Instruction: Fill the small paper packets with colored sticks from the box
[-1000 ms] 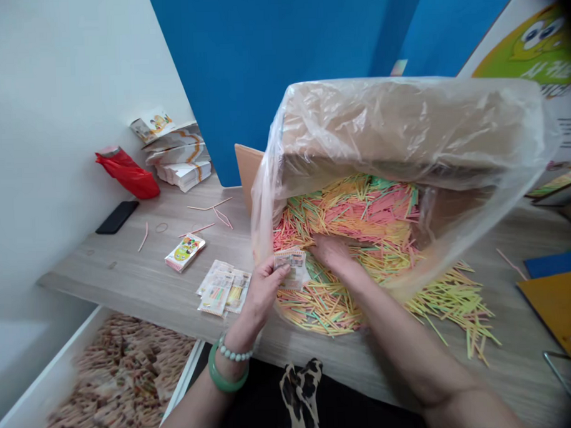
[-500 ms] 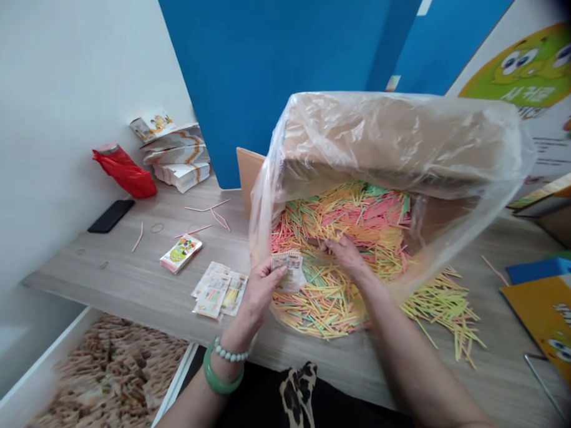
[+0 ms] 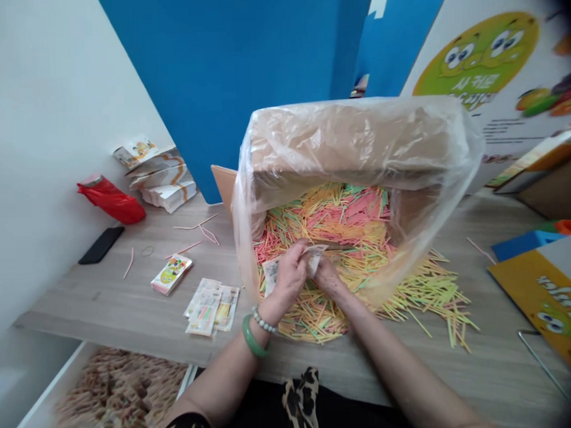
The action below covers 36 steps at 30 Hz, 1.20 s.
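Note:
A small clear printed packet (image 3: 316, 258) is pinched in my left hand (image 3: 292, 273), above a heap of thin coloured sticks (image 3: 312, 313). My right hand (image 3: 327, 276) is at the packet's right edge with its fingers curled closed. Its fingertips are partly hidden by the packet, so what they grip is unclear. The sticks, pink, orange, yellow and green, spill from a cardboard box (image 3: 348, 137) lined with a clear plastic bag (image 3: 245, 209). To the left lie several similar packets (image 3: 207, 307), some with sticks inside.
On the grey table (image 3: 130, 313) are a small printed carton (image 3: 172, 274), a black phone (image 3: 100, 245), a red bag (image 3: 111, 200) and stacked flat cartons (image 3: 167, 187). Below left, an open drawer (image 3: 114, 395) holds many stick-filled pieces. Printed boxes (image 3: 545, 286) stand at right.
My right hand has come out of the heap, moving left and down to the packet. My left hand has moved right with the packet, and the hands now meet. The view has shifted right.

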Available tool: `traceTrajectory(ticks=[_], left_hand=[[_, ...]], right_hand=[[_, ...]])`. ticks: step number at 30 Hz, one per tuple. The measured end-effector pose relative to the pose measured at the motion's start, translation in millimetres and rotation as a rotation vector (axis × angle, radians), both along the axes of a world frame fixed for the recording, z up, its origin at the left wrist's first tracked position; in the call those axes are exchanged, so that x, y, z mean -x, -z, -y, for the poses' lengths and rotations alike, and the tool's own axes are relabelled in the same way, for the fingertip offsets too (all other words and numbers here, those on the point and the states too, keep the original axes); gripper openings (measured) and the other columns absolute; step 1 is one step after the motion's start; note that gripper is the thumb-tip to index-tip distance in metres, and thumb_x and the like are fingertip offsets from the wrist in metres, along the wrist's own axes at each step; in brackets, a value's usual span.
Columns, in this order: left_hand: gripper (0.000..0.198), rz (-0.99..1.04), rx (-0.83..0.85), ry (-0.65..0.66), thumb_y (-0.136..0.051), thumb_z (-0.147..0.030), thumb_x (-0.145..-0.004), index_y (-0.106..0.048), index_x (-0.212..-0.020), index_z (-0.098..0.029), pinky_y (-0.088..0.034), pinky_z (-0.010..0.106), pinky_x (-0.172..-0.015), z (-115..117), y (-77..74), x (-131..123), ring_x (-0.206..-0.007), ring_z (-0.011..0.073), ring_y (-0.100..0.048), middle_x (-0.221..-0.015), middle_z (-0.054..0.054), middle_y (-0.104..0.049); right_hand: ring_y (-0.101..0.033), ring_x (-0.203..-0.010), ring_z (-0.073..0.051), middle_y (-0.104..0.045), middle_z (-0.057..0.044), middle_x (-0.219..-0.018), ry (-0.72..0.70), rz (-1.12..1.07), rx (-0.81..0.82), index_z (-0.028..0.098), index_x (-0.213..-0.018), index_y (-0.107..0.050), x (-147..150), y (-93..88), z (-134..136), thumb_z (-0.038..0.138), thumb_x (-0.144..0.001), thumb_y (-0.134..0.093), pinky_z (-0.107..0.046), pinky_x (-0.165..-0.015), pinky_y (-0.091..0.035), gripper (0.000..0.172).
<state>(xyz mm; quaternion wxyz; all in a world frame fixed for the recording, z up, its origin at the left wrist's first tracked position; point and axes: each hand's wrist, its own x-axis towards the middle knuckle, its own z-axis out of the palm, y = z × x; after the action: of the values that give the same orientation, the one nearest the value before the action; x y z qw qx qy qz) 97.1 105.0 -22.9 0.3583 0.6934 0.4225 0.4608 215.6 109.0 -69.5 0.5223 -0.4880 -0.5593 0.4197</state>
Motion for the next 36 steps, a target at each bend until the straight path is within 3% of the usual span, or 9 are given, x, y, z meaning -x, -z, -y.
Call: traceTrajectory(ticks=[7,11,15,18,23,26,30,33,36], left_hand=[[0.026,-0.203,-0.054,0.021,-0.048,-0.011,-0.089,-0.068,-0.104,-0.021,-0.053,0.037,-0.093,3,2.9,2,-0.099,0.0224,-0.068,-0.106,0.010,-0.074],[0.024,-0.060,0.053,0.051,-0.052,-0.013,-0.088,-0.069,-0.103,-0.021,-0.050,0.038,-0.099,7,-8.6,-3,-0.106,0.0234,-0.066,-0.112,0.010,-0.073],[0.023,0.031,0.124,-0.024,-0.052,-0.014,-0.088,-0.070,-0.101,-0.019,-0.049,0.037,-0.094,5,-12.8,-2,-0.097,0.0228,-0.066,-0.100,0.008,-0.074],[0.020,-0.191,0.024,-0.027,-0.050,-0.011,-0.089,-0.067,-0.092,-0.020,-0.049,0.036,-0.088,8,-10.2,2,-0.088,0.0224,-0.063,-0.092,0.008,-0.070],[0.029,-0.634,-0.066,0.069,-0.041,-0.003,-0.089,-0.062,-0.103,-0.018,-0.050,0.038,-0.086,19,-13.1,3,-0.092,0.0249,-0.062,-0.103,0.012,-0.066],[0.029,-0.687,-0.037,0.059,-0.040,-0.002,-0.088,-0.061,-0.101,-0.017,-0.050,0.038,-0.086,21,-16.5,-2,-0.093,0.0252,-0.062,-0.104,0.013,-0.066],[0.023,-0.416,0.102,0.022,-0.044,-0.003,-0.085,-0.061,-0.084,-0.018,-0.048,0.035,-0.081,15,-16.0,-11,-0.083,0.0216,-0.059,-0.088,0.008,-0.066],[0.014,-0.014,0.298,0.024,-0.055,-0.010,-0.082,-0.058,-0.071,-0.018,-0.047,0.030,-0.074,5,-20.6,-6,-0.073,0.0169,-0.057,-0.072,0.001,-0.062],[0.006,0.417,0.456,0.012,-0.066,-0.019,-0.076,-0.065,-0.081,-0.016,-0.049,0.027,-0.072,-1,-29.9,13,-0.074,0.0146,-0.060,-0.079,0.001,-0.067]], right_hand=[[-0.059,-0.073,-0.020,-0.069,-0.004,-0.072,0.017,0.147,0.070,0.021,-0.069,-0.062,-4,6.9,0,0.034,-0.073,-0.059,-0.032,-0.074,-0.052,0.015],[-0.062,-0.080,-0.022,-0.072,-0.005,-0.082,-0.012,0.108,0.043,0.023,-0.076,-0.064,-5,3.4,-1,0.040,-0.078,-0.056,-0.036,-0.081,-0.054,0.020],[-0.063,-0.085,-0.025,-0.071,-0.005,-0.084,-0.039,0.108,0.015,0.024,-0.076,-0.064,-7,-0.2,3,0.047,-0.080,-0.053,-0.041,-0.086,-0.053,0.026],[-0.060,-0.077,-0.025,-0.068,-0.006,-0.074,-0.017,0.136,0.003,0.024,-0.065,-0.059,-6,2.2,6,0.045,-0.076,-0.054,-0.041,-0.081,-0.053,0.024],[-0.053,-0.068,-0.022,-0.064,-0.005,-0.065,0.008,0.131,0.016,0.025,-0.059,-0.054,-1,9.8,6,0.039,-0.070,-0.058,-0.039,-0.070,-0.051,0.018],[-0.051,-0.067,-0.021,-0.063,-0.004,-0.064,0.018,0.105,0.017,0.025,-0.059,-0.052,1,12.7,4,0.042,-0.072,-0.056,-0.037,-0.070,-0.052,0.021],[-0.050,-0.064,-0.019,-0.062,-0.002,-0.063,0.050,0.091,0.041,0.025,-0.064,-0.053,1,12.5,0,0.045,-0.073,-0.056,-0.035,-0.065,-0.050,0.022],[-0.056,-0.071,-0.021,-0.068,-0.004,-0.075,0.048,0.089,0.057,0.024,-0.074,-0.060,-3,7.6,0,0.043,-0.073,-0.060,-0.035,-0.070,-0.051,0.019],[-0.059,-0.079,-0.021,-0.069,-0.003,-0.083,0.063,0.057,0.101,0.023,-0.085,-0.062,-9,0.2,3,0.040,-0.075,-0.060,-0.035,-0.076,-0.049,0.020]])
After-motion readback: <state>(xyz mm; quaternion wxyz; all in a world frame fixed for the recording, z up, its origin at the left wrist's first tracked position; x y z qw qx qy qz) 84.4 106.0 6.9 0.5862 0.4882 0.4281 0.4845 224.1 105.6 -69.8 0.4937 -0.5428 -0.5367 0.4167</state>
